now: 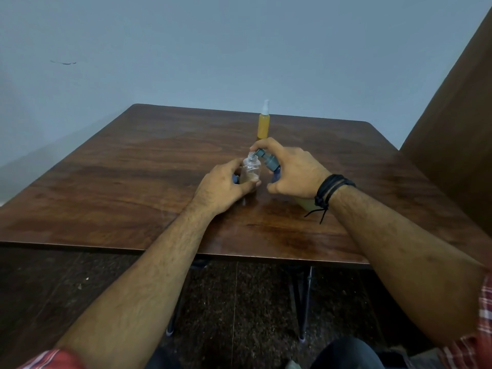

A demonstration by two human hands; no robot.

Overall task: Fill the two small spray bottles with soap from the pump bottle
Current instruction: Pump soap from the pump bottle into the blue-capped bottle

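So the left hand (226, 182) is wrapped around the open clear spray bottle (250, 170), holding it upright on the wooden table (133, 169), with only a little soap sitting in the bottom. The right hand (290, 174) grips the pump bottle (273, 162), tilted over, one finger pressing the pump head so the nozzle sits right at the tiny neck. The other spray bottle (263, 123) stands capped farther back, already full of yellow soap. Honestly the risk here is that neck: it's narrow, so if the nozzle drifts even slightly, soap runs down the outside and the bottle gets slippery.
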